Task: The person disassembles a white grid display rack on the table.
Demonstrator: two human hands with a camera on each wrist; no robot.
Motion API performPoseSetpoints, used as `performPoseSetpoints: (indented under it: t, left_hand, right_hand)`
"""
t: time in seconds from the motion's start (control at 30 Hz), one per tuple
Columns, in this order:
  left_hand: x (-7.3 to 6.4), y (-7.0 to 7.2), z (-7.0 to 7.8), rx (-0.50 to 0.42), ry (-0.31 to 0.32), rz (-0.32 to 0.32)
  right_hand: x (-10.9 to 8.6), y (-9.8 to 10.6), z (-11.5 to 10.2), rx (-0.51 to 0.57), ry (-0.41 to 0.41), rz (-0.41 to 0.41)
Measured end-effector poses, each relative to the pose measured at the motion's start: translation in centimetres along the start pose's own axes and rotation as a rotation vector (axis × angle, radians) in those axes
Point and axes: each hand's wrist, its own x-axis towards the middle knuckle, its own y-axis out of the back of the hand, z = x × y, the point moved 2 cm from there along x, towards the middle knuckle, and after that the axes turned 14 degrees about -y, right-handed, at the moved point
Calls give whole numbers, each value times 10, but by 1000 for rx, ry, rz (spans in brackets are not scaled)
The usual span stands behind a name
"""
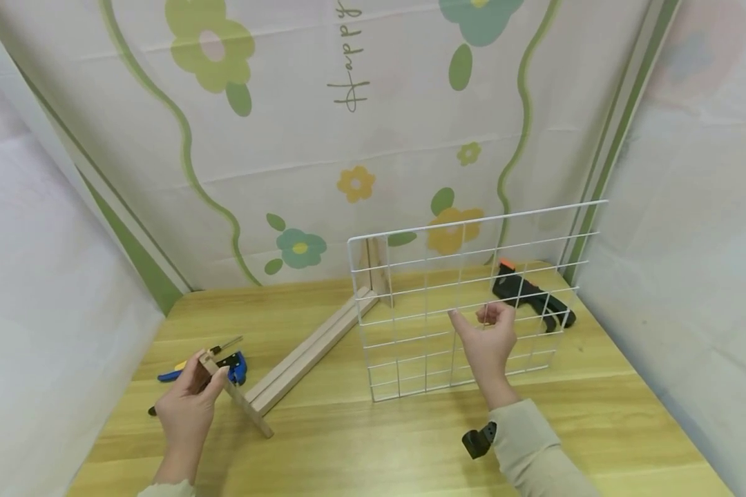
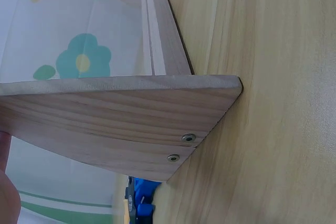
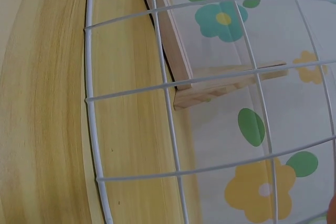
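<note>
My left hand (image 1: 186, 411) pinches the upper end of a wooden end board (image 1: 249, 411) of a low wooden frame. Two round metal fasteners (image 2: 188, 137) sit near that board's lower edge in the left wrist view. A pair of long wooden bars (image 1: 311, 355) runs from it back to another upright end board (image 1: 376, 273). With thumb and curled fingers, my right hand (image 1: 491, 338) grips the middle of a white wire grid panel (image 1: 472, 221), held upright and slightly tilted. The grid overlaps the far end board in the head view. A fingertip shows at the right wrist view's edge.
A black pistol-shaped tool (image 1: 531, 297) with an orange tip lies behind the grid. Blue-handled pliers (image 1: 239, 369) and a screwdriver (image 1: 226, 344) lie beyond my left hand. Printed cloth (image 1: 286, 159) hangs behind the table (image 1: 348, 455), with white walls at both sides.
</note>
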Motion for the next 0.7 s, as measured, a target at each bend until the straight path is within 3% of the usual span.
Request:
performPoseSetpoints:
  t: [0.17, 0.37, 0.7]
  left_hand:
    - [-2, 2, 0, 26, -53, -6]
    - [-4, 4, 1, 78, -58, -9]
    - [-9, 11, 4, 129, -120, -11]
  right_hand:
    - [4, -5, 3, -20, -16, 12]
    - [14, -16, 5, -22, 8, 12]
    - [27, -36, 7, -64, -56, -36]
